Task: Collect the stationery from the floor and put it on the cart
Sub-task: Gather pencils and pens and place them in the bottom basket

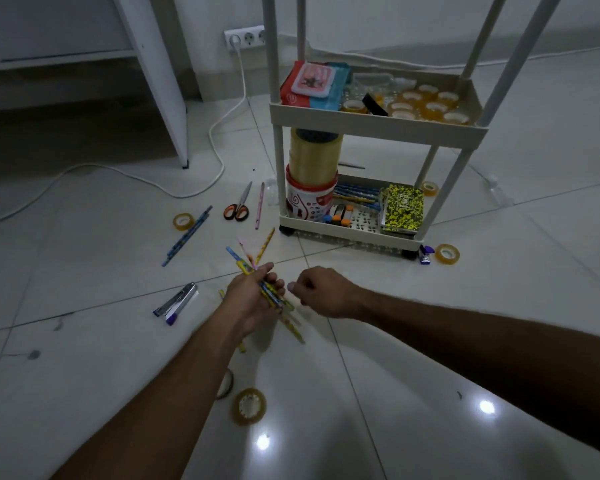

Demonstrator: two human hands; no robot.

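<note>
My left hand (pixel 253 299) grips a bundle of colourful pencils (pixel 257 258) that fan out above and below my fist, low over the tiled floor. My right hand (pixel 321 292) hovers just to its right with fingers curled and nothing visible in it. The white cart (pixel 378 128) stands behind, with tape rolls on its middle shelf and pencils, a notebook and a tub on its bottom shelf. On the floor lie two blue pencils (pixel 187 235), orange-handled scissors (pixel 239 206), a pink pen (pixel 260 206), a stapler (pixel 177 299) and tape rolls (pixel 249 406).
More tape rolls lie at the left (pixel 183 221) and beside the cart's right wheel (pixel 447 253), next to a small purple stapler (pixel 426 254). A white cable (pixel 219 133) snakes across the floor from a wall socket. A white furniture leg (pixel 167 81) stands at the back left.
</note>
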